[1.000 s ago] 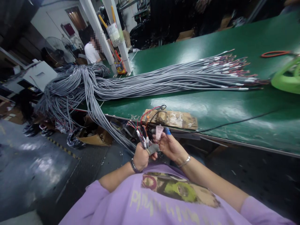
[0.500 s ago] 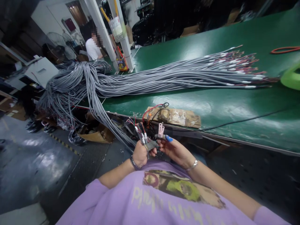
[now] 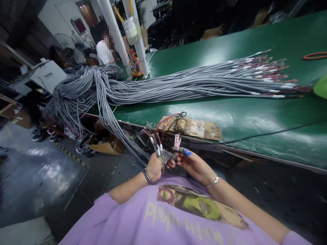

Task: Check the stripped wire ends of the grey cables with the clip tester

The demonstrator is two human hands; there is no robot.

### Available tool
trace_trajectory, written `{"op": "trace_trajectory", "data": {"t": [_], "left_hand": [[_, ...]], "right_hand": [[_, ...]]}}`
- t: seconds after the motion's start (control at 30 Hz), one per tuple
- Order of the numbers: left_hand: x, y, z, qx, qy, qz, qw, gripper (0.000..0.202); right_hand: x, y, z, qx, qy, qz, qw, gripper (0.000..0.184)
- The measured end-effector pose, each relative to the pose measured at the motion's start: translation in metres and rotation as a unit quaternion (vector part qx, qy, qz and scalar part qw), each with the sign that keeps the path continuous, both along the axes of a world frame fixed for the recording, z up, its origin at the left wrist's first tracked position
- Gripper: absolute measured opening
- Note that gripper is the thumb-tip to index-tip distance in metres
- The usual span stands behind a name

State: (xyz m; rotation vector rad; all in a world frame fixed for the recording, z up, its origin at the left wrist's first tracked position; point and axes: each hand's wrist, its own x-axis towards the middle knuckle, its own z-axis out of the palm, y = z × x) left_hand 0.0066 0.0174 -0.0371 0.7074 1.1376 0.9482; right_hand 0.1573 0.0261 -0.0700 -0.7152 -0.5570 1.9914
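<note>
My left hand (image 3: 154, 168) is closed around several grey cables near their ends. Their white-wrapped tips (image 3: 158, 149) and thin coloured wires (image 3: 149, 133) stick up above the fist. A grey wrap (image 3: 167, 156) covers my left thumb. Just to the right, my right hand (image 3: 195, 166) is pinched together close to the left thumb; what lies between its fingertips is too small to make out. Blue material (image 3: 187, 152) shows on a right-hand digit. A pink clip (image 3: 177, 142) stands right above those fingers; whether they touch it I cannot tell.
A long bundle of grey cables (image 3: 166, 85) lies across the green table (image 3: 245, 119), partly hanging off its left end. A worn wooden board (image 3: 201, 128) with red and black leads sits at the near edge. Beyond the posts (image 3: 141, 54), a person (image 3: 103, 52) in white works.
The view has shifted slightly, so most things appear a little farther right. My hands stay close together, with the left still closed round the cables.
</note>
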Motion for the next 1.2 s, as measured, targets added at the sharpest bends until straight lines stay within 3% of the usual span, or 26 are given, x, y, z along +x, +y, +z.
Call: {"op": "trace_trajectory", "data": {"t": [0.13,0.37,0.5,0.6,0.7,0.83,1.0,1.2], "left_hand": [[0.002,0.000,0.000,0.017,-0.029,-0.012,0.999,0.060],[-0.001,-0.001,0.004,0.032,0.003,-0.019,0.999,0.063],[-0.007,-0.008,0.004,0.044,0.074,-0.121,0.989,0.055],[-0.008,-0.014,-0.002,0.067,0.126,-0.214,0.966,0.050],[-0.006,-0.018,-0.009,0.076,0.140,-0.247,0.956,0.046],[-0.004,-0.019,-0.011,0.079,0.132,-0.248,0.956,0.046],[-0.004,-0.019,-0.004,0.110,0.104,-0.241,0.959,0.049],[0.000,-0.014,0.008,0.123,0.059,-0.098,0.986,0.065]], "right_hand": [[0.004,0.000,-0.002,-0.011,-0.002,-0.024,1.000,0.028],[0.013,-0.002,-0.006,0.003,-0.064,-0.055,0.996,0.031],[0.014,-0.006,0.003,0.047,-0.149,-0.069,0.985,0.033],[0.014,-0.011,0.012,0.125,-0.205,-0.031,0.970,0.032],[0.015,-0.016,0.018,0.217,-0.255,-0.001,0.942,0.031],[0.017,-0.020,0.023,0.290,-0.330,-0.019,0.898,0.028],[0.021,-0.021,0.023,0.290,-0.341,-0.029,0.894,0.024],[0.032,-0.018,0.033,0.282,-0.372,-0.061,0.882,0.019]]}}
